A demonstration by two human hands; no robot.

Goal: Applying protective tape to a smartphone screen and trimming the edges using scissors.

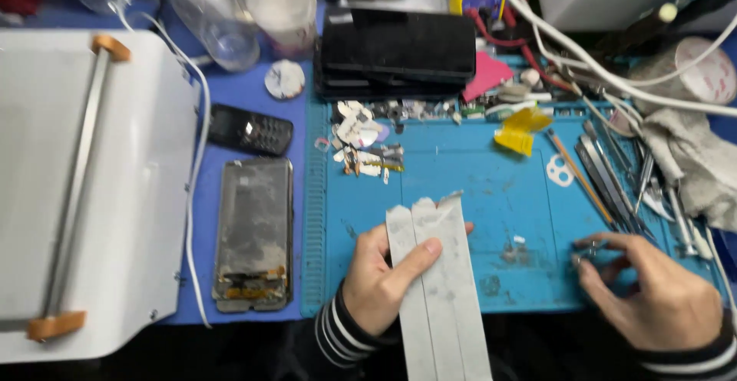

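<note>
Head view of a repair bench. The left hand (381,277), in a striped sleeve, grips a long grey strip (439,289) at the near centre, thumb across its face and fingers curled behind; the strip runs from the near edge up over the blue mat (476,189), its far end ragged. The right hand (656,296) rests at the near right of the mat, fingertips pinched narrow on a small metal tool (587,250); what kind of tool cannot be told. Just beyond that hand lies a row of tweezers and picks (614,178), and a grey cloth (695,158) lies at the right edge. At the far centre of the mat sit scattered small parts (365,147) and a yellow scrap (520,129), with a stack of black phones (399,51) behind them. Left of the mat, on the blue table, lie a stripped phone frame (254,231) and, farther off, a black keypad phone (250,130). A white machine (138,189) with a metal bar fills the left side. White cables (614,66) cross the far right.
</note>
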